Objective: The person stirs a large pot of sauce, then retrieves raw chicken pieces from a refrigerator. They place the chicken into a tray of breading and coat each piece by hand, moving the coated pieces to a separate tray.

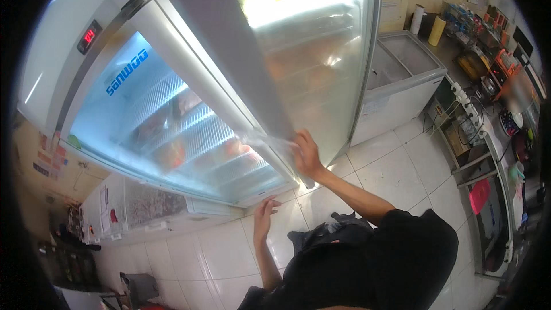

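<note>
Where the glass door (pixel 310 74) meets your right hand (pixel 308 155)

While the glass door stands beside the lit fridge (pixel 201 69), your right fingers (pixel 303 135) curl at its edge, near blurred clear plastic (pixel 255 138) (whether they grasp either, I cannot tell). Your left hand (pixel 264 216) has released fingers, loosely bent above tiled floor (pixel 229 252).

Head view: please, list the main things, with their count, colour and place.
Lit upright glass panels: two, pale, left and upper centre
Tall flat grey panel: one, grey, between them
Low chest freezer: one, white, upper right
Upright rolls: two, white and yellow, beside freezer
Square floor tiles: many, whitish, below
Small counter items: uncountable, mixed colours, right
Cloth top: one, black, bottom centre
Left hand: one, bare, above tiles
Right hand: one, bare, at grey panel
</note>
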Demonstrator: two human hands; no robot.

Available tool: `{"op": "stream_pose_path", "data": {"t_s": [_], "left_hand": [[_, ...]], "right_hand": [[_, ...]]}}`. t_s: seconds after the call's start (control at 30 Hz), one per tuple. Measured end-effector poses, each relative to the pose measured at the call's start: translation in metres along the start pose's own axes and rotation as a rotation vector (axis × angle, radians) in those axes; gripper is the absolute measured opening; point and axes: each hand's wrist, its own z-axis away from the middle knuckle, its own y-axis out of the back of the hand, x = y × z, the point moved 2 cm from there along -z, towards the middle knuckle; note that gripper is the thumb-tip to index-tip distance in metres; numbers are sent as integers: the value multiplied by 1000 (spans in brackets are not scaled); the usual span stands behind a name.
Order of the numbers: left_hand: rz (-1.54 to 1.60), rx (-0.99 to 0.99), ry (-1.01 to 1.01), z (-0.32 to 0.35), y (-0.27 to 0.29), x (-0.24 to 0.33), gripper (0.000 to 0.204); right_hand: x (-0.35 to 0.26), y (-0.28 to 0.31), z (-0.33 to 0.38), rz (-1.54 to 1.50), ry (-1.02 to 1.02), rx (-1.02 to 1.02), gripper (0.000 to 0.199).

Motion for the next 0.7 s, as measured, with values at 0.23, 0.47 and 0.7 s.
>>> {"op": "stream_pose_path", "data": {"t_s": [0.23,0.47,0.7], "left_hand": [[-5,-273,-108,-36,-53,25,33],[-40,-423,-127,-41,-87,24,33],[-73,-490,-69,-45,-128,7,34]], "right_hand": [[25,140,143,-128,-832,262,46],[55,270,207,-189,-793,1030,54],[79,394,180,-141,-609,1109,50]]}}
